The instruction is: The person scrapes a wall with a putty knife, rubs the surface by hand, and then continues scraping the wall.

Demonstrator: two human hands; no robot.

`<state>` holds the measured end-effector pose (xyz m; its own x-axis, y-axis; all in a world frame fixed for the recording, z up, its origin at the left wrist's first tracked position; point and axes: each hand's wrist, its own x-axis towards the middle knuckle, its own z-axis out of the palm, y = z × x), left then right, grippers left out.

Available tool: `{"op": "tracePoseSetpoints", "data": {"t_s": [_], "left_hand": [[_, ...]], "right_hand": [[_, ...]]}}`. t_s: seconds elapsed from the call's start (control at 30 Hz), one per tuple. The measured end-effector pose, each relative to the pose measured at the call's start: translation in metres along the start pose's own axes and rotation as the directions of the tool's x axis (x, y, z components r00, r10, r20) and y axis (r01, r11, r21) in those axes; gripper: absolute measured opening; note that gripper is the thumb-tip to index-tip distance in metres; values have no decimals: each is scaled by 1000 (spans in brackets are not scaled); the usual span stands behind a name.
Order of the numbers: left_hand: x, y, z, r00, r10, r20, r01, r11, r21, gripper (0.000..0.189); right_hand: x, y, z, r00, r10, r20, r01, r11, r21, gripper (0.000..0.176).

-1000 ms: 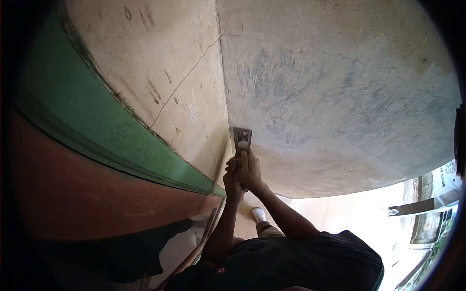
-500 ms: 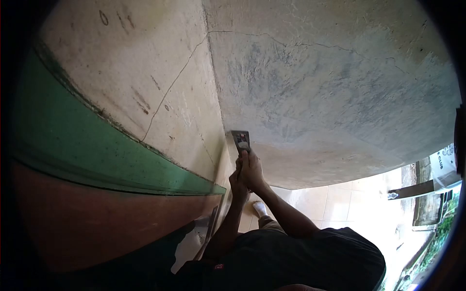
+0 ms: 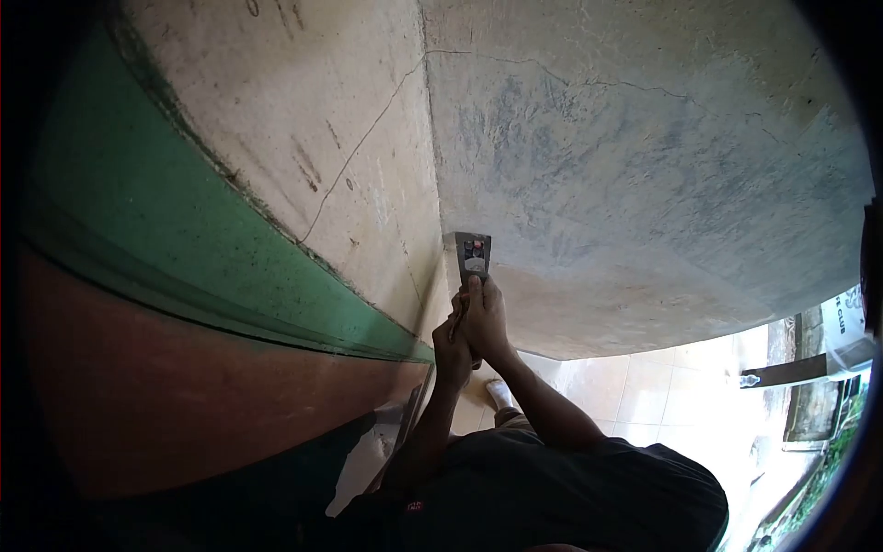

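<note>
My right hand (image 3: 485, 317) is closed around the handle of a broad-bladed putty knife (image 3: 474, 255), thumb lying along the handle toward the blade. Just below it, my left hand (image 3: 451, 354) is also closed, pressed against the right hand at the lower part of the handle, which the fingers mostly hide. The flat grey blade points up, its wide edge against the plastered wall (image 3: 589, 193) close to the inner corner. Grey-blue patches and a thin crack mark this wall.
To the left, a cracked beige wall (image 3: 368, 138) meets the plastered one. Along it run a green band (image 3: 184, 221) and a reddish-brown surface (image 3: 184, 396). A tiled floor (image 3: 635, 386) lies below, with a foot (image 3: 498, 394) on it. A white printed bag (image 3: 844, 327) hangs at the far right.
Both hands and the putty knife have shifted slightly up along the wall, and more of the blade's face shows. The whole view has swung a little, moving the corner rightward.
</note>
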<state>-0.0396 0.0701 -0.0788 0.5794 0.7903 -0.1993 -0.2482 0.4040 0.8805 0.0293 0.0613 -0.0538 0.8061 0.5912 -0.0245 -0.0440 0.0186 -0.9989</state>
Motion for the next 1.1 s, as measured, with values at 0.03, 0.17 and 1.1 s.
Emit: {"op": "tracePoseSetpoints", "data": {"t_s": [0.03, 0.17, 1.1], "left_hand": [[-1, 9, 4, 1000, -6, -7, 6, 1000, -1, 28], [3, 30, 7, 990, -17, 138, 29, 996, -83, 27], [-26, 40, 1, 990, -97, 105, 92, 994, 51, 26]], "right_hand": [[2, -17, 2, 1000, -28, 6, 28, 1000, 10, 27], [8, -42, 4, 982, -190, -9, 187, 975, -120, 29], [-7, -37, -8, 997, -34, 64, 43, 989, -140, 30]]}}
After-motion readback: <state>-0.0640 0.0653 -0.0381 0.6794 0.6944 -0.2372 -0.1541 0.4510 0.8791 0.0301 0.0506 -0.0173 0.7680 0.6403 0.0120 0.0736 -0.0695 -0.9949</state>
